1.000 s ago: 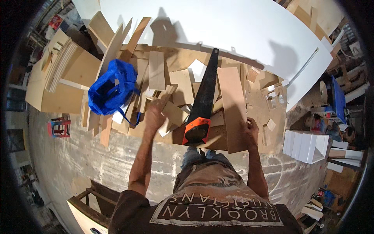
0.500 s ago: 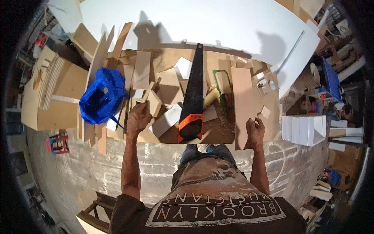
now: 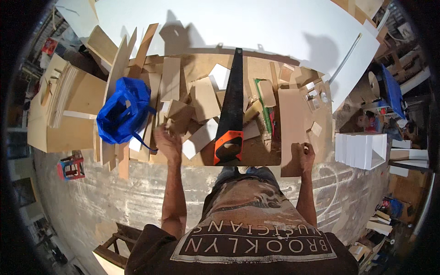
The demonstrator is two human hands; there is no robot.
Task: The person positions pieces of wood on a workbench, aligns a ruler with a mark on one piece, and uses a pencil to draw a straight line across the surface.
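Observation:
My right hand grips a flat wooden board by its right edge, close to the near end. That end of the board sticks out past the table's front edge. My left hand is over the table's near left part, its fingers blurred and partly hidden. Just beyond its fingertips is a small wood block; whether they touch cannot be made out. Between my hands a handsaw lies with its black blade pointing away and its orange handle at the near edge.
A blue bag rests on upright boards at the left. Wood offcuts and a green tool are scattered across the table. Beyond is a large white panel. White boxes stand at the right, and a red stool stands on the floor.
The narrow stick at my left fingers no longer shows there, and the block beside them has shifted. The board in my right hand has turned its broad face further up.

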